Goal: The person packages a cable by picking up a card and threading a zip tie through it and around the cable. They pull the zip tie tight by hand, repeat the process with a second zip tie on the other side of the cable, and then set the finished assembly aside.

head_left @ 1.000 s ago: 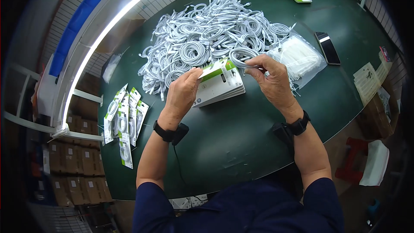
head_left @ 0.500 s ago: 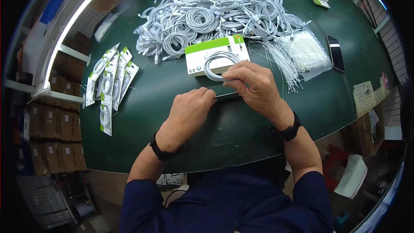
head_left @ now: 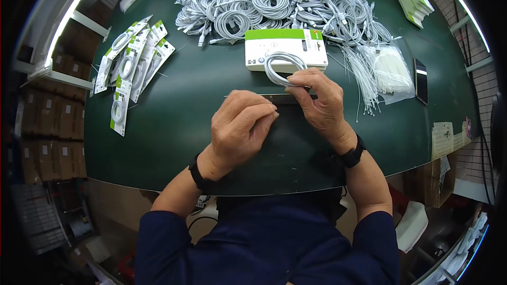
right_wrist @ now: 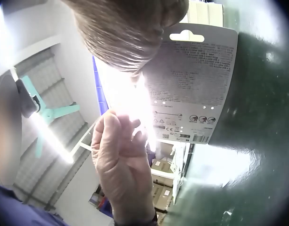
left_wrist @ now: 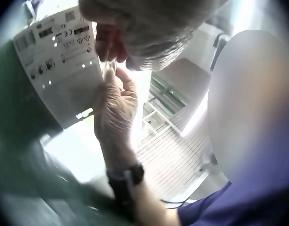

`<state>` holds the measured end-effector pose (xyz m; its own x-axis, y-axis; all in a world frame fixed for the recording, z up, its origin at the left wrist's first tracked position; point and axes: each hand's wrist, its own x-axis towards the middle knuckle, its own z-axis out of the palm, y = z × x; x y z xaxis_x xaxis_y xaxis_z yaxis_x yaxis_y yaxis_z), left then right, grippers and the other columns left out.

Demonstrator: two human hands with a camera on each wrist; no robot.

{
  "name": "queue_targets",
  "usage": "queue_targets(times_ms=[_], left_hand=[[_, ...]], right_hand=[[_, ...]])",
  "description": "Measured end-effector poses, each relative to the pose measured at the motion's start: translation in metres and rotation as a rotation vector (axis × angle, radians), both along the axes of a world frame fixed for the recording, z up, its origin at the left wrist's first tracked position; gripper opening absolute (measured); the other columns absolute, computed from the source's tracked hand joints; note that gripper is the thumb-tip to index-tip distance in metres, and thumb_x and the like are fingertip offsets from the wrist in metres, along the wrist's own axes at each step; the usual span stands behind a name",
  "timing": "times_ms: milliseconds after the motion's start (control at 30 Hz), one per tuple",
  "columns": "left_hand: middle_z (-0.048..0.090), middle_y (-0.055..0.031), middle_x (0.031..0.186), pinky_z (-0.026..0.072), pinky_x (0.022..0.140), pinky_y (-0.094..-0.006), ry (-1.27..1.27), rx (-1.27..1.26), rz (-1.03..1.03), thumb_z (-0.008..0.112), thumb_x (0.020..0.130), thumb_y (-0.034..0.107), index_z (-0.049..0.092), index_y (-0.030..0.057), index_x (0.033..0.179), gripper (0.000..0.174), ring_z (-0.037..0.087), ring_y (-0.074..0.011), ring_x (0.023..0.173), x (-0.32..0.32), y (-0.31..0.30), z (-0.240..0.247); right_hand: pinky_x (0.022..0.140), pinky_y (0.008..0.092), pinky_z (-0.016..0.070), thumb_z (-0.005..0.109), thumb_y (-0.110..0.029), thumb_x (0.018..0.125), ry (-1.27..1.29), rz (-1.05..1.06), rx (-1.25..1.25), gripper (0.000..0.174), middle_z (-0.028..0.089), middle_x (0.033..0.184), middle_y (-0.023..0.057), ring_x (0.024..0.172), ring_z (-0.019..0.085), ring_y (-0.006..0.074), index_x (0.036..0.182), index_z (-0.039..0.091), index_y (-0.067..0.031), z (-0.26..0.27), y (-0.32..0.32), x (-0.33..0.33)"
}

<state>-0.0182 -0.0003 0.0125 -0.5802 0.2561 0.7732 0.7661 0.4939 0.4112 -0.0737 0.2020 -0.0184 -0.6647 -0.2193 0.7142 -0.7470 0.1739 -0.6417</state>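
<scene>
A: Coiled cable (head_left: 269, 68), white: position?
B: At the right hand's (head_left: 323, 104) fingertips. The loop extends from the pinch toward the far side of the table (head_left: 296, 153), slightly to the person's left. In the head view it overlaps the near part of the card stack (head_left: 285, 45); contact with the stack cannot be determined.
A: State of the right hand?
B: Nearly closed. Thumb and fingers pinch the near part of the loop.
A: Left hand (head_left: 240, 126)?
B: Fingers curled, thumb drawn in to the fingertips. Located nearer the body than the loop and to its left, apart from it. Whether something thin sits in the fingertips: cannot tell.
A: Between the hands?
B: One single card (right_wrist: 191, 84), seen almost edge-on in the head view. Both wrist views show its printed back; the right wrist view adds a hanger slot. Which fingers support it is unclear, owing to glare.
A: Surroundings?
B: Beyond the stack, a large heap of cables (head_left: 280, 5). To the right, loose cable ties (head_left: 360, 76) beside a clear bag (head_left: 391, 71) of more ties, then a phone (head_left: 421, 80). Far right, another stack of cards (head_left: 413, 1).
A: Left side?
B: Several carded cables (head_left: 127, 68), overlapping, each with a coil on its front. Each wrist bears a black strap.
</scene>
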Motion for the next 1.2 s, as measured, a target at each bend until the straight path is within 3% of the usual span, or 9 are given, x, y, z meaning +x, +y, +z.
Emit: queue_targets(times_ms=[133,167,267,300,400,433,633,1067,1200], left_hand=[[0.071,-0.0114,0.093,0.0552,0.061,-0.0262,-1.18,0.629,-0.211,0.073,0.094,0.003,0.067,-0.0045,0.109,0.018,0.069,-0.018,0.077,0.035,0.001,-0.012],[0.071,-0.012,0.099,0.0545,0.062,-0.0268,-1.281,0.702,-0.261,0.067,0.103,0.026,0.064,-0.0055,0.116,0.034,0.069,-0.0185,0.081,0.032,-0.003,-0.024],[0.07,-0.0132,0.106,0.0534,0.064,-0.0274,-1.69,1.242,-0.377,0.057,0.104,0.05,0.064,-0.0032,0.118,0.055,0.068,-0.0191,0.087,0.03,-0.013,-0.031],[0.069,-0.0123,0.109,0.0524,0.067,-0.0278,-1.69,1.197,-0.346,0.048,0.105,0.059,0.062,-0.001,0.124,0.065,0.067,-0.0197,0.092,0.031,-0.015,-0.034],[0.069,-0.011,0.104,0.0524,0.068,-0.0283,-1.639,1.295,-0.288,0.048,0.106,0.054,0.058,-0.0005,0.128,0.059,0.067,-0.02,0.089,0.034,-0.008,-0.01],[0.067,-0.0099,0.099,0.0522,0.069,-0.0295,-1.654,1.355,-0.259,0.051,0.107,0.037,0.057,0.0001,0.128,0.043,0.066,-0.0193,0.086,0.034,-0.007,-0.004],[0.066,-0.0095,0.096,0.0509,0.068,-0.0315,-1.572,1.362,-0.375,0.051,0.098,0.007,0.058,-0.0012,0.121,0.025,0.062,-0.0174,0.08,0.031,-0.013,-0.033],[0.069,-0.0105,0.093,0.0544,0.072,-0.0293,-1.335,1.085,-0.435,0.054,0.098,0.007,0.063,-0.003,0.117,0.023,0.065,-0.0162,0.079,0.007,0.005,-0.044],[0.069,-0.0107,0.095,0.0547,0.072,-0.0294,-1.343,1.056,-0.421,0.055,0.097,0.008,0.062,-0.0035,0.118,0.024,0.066,-0.0164,0.08,0.009,-0.001,-0.055]], right_hand=[[0.068,0.0332,0.0571,0.077,0.006,0.084,0.024,0.048,0.009,0.021,0.072,0.092,0.0127,0.081,0.072,0.0253,0.102,0.07,-0.002,0.0,0.004,0.004],[0.067,0.0332,0.0571,0.077,0.006,0.083,0.04,0.061,0.011,0.021,0.072,0.091,0.0127,0.08,0.072,0.0254,0.102,0.07,-0.0021,0.0,0.004,0.004],[0.065,0.034,0.0569,0.077,0.006,0.082,0.091,0.13,0.045,0.023,0.072,0.091,0.0123,0.08,0.071,0.0259,0.102,0.07,-0.0028,-0.002,0.0,0.01],[0.062,0.034,0.0556,0.078,0.006,0.079,0.162,0.156,0.056,0.026,0.071,0.092,0.011,0.076,0.069,0.0254,0.102,0.07,-0.0037,-0.003,-0.002,0.01],[0.059,0.0336,0.0541,0.078,0.006,0.076,0.248,0.199,0.125,0.029,0.07,0.093,0.0097,0.073,0.065,0.0241,0.102,0.069,-0.004,0.002,-0.005,0.016],[0.058,0.0335,0.0531,0.078,0.006,0.073,0.265,0.193,0.134,0.031,0.069,0.091,0.0089,0.071,0.063,0.0233,0.101,0.07,-0.0042,0.001,-0.006,0.017],[0.064,0.0361,0.0557,0.078,0.004,0.075,0.122,0.207,0.245,0.025,0.069,0.091,0.0083,0.077,0.067,0.026,0.097,0.07,-0.005,0.007,-0.004,0.018],[0.074,0.0389,0.0528,0.077,-0.003,0.076,0.102,0.014,0.489,0.019,0.07,0.092,0.0003,0.084,0.061,0.0253,0.093,0.073,-0.0105,0.016,-0.001,0.016],[0.075,0.0374,0.0535,0.081,-0.004,0.075,-0.089,0.173,0.388,0.022,0.071,0.093,0.0028,0.085,0.063,0.0251,0.095,0.075,-0.0099,0.0,0.002,0.007]])
